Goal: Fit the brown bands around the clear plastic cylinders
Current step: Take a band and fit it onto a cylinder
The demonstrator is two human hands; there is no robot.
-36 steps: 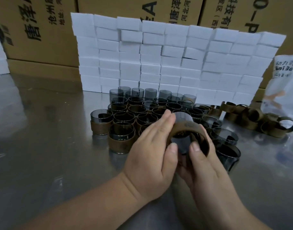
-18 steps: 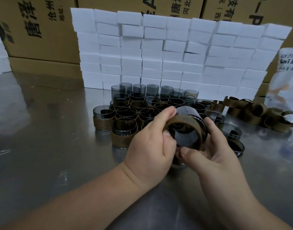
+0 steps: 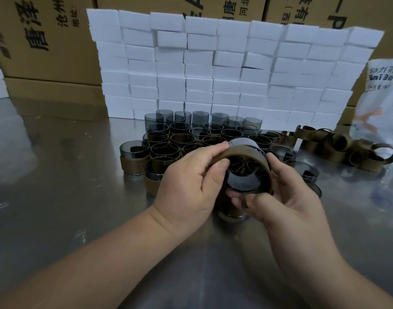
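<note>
Both hands hold one smoky clear cylinder (image 3: 244,142) tipped on its side above the metal table, its open end toward me. A brown band (image 3: 241,152) sits partway round it. My left hand (image 3: 191,184) pinches the band's left rim between thumb and forefinger. My right hand (image 3: 287,192) cups the cylinder from the right and below, its fingers curled under it. Several banded cylinders (image 3: 133,156) stand in rows behind my hands. Loose brown bands (image 3: 338,143) lie heaped at the right.
A wall of white foam blocks (image 3: 213,70) stands behind the cylinders, with cardboard boxes (image 3: 46,41) at the back. A white plastic bag (image 3: 382,103) sits at the far right. The steel table (image 3: 57,197) stretches left and toward me.
The cylinder has turned in my hands and the band sits further over it. My right hand has shifted lower, under the cylinder.
</note>
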